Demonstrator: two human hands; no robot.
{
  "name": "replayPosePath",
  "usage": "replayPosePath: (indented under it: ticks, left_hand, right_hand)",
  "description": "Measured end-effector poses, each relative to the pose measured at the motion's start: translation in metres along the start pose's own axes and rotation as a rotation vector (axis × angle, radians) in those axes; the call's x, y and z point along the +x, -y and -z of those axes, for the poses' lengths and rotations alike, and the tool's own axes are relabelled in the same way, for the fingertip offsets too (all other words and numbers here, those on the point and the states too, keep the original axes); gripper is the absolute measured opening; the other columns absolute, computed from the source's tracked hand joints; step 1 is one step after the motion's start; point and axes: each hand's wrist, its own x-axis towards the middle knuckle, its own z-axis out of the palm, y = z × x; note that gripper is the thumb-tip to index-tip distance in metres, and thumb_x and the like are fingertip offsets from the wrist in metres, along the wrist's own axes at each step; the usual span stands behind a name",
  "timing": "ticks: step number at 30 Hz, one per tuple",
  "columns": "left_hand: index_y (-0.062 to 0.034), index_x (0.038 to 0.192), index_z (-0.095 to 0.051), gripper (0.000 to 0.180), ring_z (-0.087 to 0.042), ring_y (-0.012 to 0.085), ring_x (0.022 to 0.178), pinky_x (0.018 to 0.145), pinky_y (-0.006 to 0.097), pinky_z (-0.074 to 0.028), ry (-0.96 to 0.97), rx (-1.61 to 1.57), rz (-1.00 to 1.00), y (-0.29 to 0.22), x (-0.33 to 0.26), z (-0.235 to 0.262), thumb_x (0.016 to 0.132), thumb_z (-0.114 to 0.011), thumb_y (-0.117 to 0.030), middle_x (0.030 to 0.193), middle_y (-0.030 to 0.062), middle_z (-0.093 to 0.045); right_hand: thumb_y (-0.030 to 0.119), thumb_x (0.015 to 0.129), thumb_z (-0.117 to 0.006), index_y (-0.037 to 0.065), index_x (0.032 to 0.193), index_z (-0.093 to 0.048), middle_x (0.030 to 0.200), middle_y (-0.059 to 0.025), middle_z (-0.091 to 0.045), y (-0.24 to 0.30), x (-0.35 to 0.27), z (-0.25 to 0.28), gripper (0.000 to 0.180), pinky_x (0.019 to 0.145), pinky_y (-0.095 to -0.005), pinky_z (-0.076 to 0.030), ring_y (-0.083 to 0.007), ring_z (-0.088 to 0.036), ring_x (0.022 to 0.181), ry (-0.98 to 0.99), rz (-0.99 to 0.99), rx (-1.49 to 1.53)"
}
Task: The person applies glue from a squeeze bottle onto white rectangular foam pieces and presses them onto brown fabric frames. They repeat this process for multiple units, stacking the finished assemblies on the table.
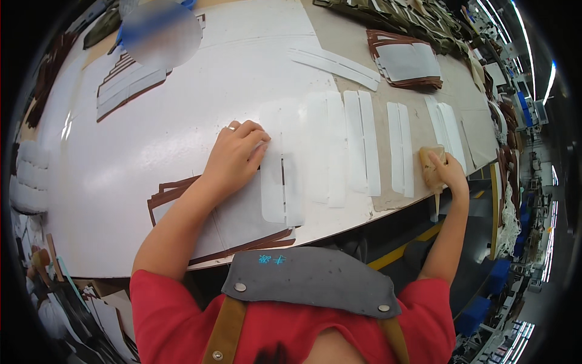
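Note:
My left hand [236, 151] rests on the table with its fingers bent and drawn together. Its fingertips meet the left edge of a white slotted panel [273, 197]; anything pinched between them is hidden. Under my left forearm lies a stack of grey panels with brown edges [242, 218], partly covered by the white panel. Out at the right, my right hand [452, 173] is wrapped round a yellowish translucent squeeze bottle [431, 167]. The bottle's narrow nozzle points down, near the table's front edge.
Several white strips [362, 145] lie in a row toward the right, with another strip [333, 68] slanting behind them. Brown-edged stacks sit at the back right [409, 60] and far left [130, 88]. Dark green material [400, 18] covers the far edge. A person [160, 33] is across the table.

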Motion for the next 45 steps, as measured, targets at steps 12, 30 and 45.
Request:
replayPosePath:
  ticks: [12,30,45]
  left_hand:
    - [-0.0072,0.092,-0.055,0.019,-0.047,0.0254,0.098,0.086,0.038,-0.035,0.096,0.134,-0.024,0.001,-0.008,0.002,0.075,-0.060,-0.014,0.112,0.0067,-0.053]
    - [-0.0050,0.100,-0.052,0.035,-0.044,0.0271,0.106,0.090,0.040,-0.032,0.210,0.109,0.029,-0.002,-0.008,0.008,0.070,-0.060,-0.021,0.120,0.0115,-0.047]
    - [-0.0034,0.097,-0.051,0.035,-0.046,0.0300,0.104,0.087,0.041,-0.035,0.145,0.156,-0.044,0.004,-0.010,0.002,0.072,-0.061,-0.026,0.115,0.0144,-0.048]
  right_hand:
    - [0.053,0.083,-0.052,0.010,0.120,-0.044,0.109,-0.0036,-0.056,0.069,0.025,-0.032,0.057,0.056,-0.0249,-0.047,-0.0131,-0.057,0.087,0.279,0.318,1.544]
    - [0.045,0.084,-0.057,0.001,0.105,-0.050,0.083,-0.0098,-0.060,0.234,0.024,-0.082,0.049,0.051,-0.0236,-0.050,-0.0148,-0.060,0.059,0.246,0.598,1.235]
    - [0.042,0.086,-0.054,0.005,0.113,-0.053,0.100,-0.0099,-0.062,0.181,0.037,-0.078,0.046,0.045,-0.0202,-0.039,-0.0116,-0.048,0.057,0.549,0.387,1.831]
